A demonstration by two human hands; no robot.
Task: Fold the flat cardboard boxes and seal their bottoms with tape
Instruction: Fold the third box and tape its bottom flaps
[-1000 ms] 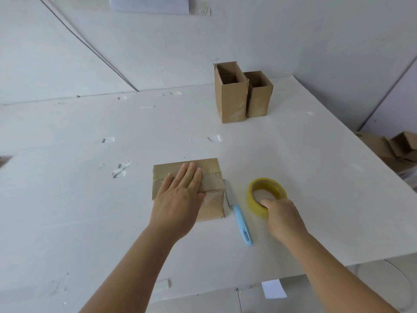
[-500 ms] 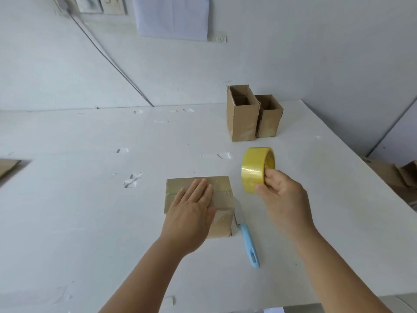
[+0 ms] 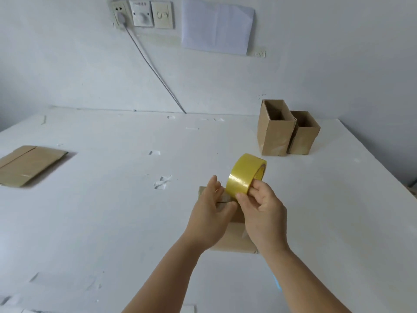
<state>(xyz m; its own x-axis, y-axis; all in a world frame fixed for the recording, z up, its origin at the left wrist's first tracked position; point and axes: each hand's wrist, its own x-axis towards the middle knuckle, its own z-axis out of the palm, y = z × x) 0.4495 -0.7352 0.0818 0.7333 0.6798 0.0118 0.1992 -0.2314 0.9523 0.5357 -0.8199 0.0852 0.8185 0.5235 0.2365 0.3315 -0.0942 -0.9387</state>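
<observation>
The right hand's (image 3: 264, 213) fingers (image 3: 253, 188) and thumb curl round the near rim of the yellow tape roll (image 3: 247, 175), gripping it on edge above the box. The left hand (image 3: 208, 219) is beside it, thumb and fingers reaching toward the roll's near left side; whether they pinch the tape end I cannot tell.

The white table (image 3: 112, 222) fills the scene, with scraps of old tape stuck here and there. On the wall beyond hang a sheet of paper (image 3: 217, 27) and a row of sockets (image 3: 141, 13), a grey cable (image 3: 153, 68) running down from one plug to the table's far edge. A flat cardboard sheet (image 3: 27, 164) lies at the far left. Two folded boxes (image 3: 286, 132) stand upright and touching, open tops up, at the far right. The box being worked on (image 3: 233, 241) lies on its side under both hands, near centre. A sliver of light blue shows by the right forearm, too hidden to identify.
</observation>
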